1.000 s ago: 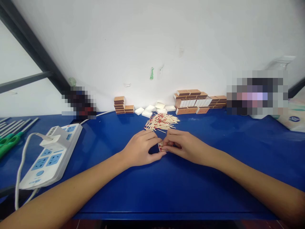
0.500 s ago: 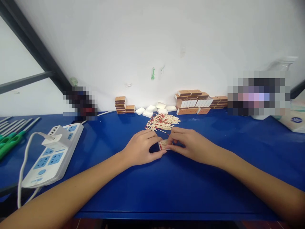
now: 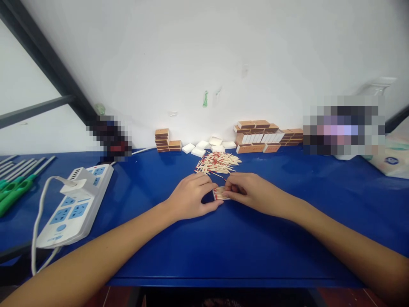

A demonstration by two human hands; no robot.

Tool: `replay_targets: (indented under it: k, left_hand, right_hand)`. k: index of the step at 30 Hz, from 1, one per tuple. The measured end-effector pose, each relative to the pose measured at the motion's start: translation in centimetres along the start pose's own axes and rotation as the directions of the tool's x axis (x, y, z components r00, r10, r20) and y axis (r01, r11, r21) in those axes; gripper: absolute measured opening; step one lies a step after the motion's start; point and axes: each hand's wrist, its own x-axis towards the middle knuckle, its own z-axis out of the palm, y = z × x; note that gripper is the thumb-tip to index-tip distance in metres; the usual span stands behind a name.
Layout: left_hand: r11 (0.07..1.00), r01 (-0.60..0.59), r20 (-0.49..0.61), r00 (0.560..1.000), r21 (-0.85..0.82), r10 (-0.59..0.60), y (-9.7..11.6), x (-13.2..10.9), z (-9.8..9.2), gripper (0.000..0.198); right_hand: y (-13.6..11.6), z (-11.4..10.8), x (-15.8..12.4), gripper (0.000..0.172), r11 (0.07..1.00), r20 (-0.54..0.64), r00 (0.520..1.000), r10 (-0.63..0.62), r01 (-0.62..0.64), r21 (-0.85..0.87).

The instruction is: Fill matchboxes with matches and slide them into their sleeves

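A small white matchbox tray (image 3: 214, 195) lies on the blue table, filled with matches (image 3: 220, 193) whose red heads point left. My left hand (image 3: 191, 197) grips the tray's left end, thumb on the near side and fingers curled round the far side. Over the tray's right part, my right hand (image 3: 247, 189) has its thumb and fingers closed together on the matches; its fingertips partly hide them and the tray's right end. Just beyond both hands is a loose heap of red-tipped matches (image 3: 220, 162).
White trays (image 3: 198, 151) lie behind the heap. Matchboxes stand in a small stack (image 3: 162, 140) at left and a larger stack (image 3: 255, 138) at right, against the wall. A power strip (image 3: 76, 204) with a white cable and green-handled tools (image 3: 15, 189) occupy the left side.
The right hand's fingers have shifted slightly and curled more over the tray, and the matches in it show a little more. The view has tilted slightly; the left hand keeps its hold.
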Motion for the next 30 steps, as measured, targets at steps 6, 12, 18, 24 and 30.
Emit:
replay_targets:
  k: [6, 12, 18, 24, 30]
  left_hand:
    - [1.0, -0.008, 0.014, 1.0, -0.027, 0.008, 0.0, 0.1, 0.0, 0.029]
    - [0.999, 0.013, 0.028, 1.0, -0.039, -0.012, -0.2, 0.0, -0.2, 0.029]
    - [0.999, 0.035, 0.059, 0.998, -0.027, -0.033, -0.5, -0.1, -0.3, 0.031]
    - [0.999, 0.029, 0.025, 0.999, -0.042, -0.028, 0.0, 0.1, -0.9, 0.035]
    - [0.998, -0.037, -0.016, 0.999, -0.056, 0.036, 0.0, -0.1, -0.7, 0.015]
  right_hand:
    - [0.1, 0.2, 0.0, 0.02, 0.998, -0.002, 0.998, -0.058, 0.058, -0.018]
    - [1.3, -1.3, -0.3, 0.02, 0.99, -0.133, 0.988, -0.083, 0.067, -0.121]
    - [4.5, -3.7, -0.1, 0.033, 0.963, -0.248, 0.968, 0.046, -0.109, -0.248]
    - [3.4, -1.3, 0.1, 0.028, 0.982, -0.13, 0.988, 0.087, -0.107, -0.158]
    - [2.8, 0.3, 0.1, 0.021, 0.985, -0.096, 0.992, 0.087, -0.1, -0.139]
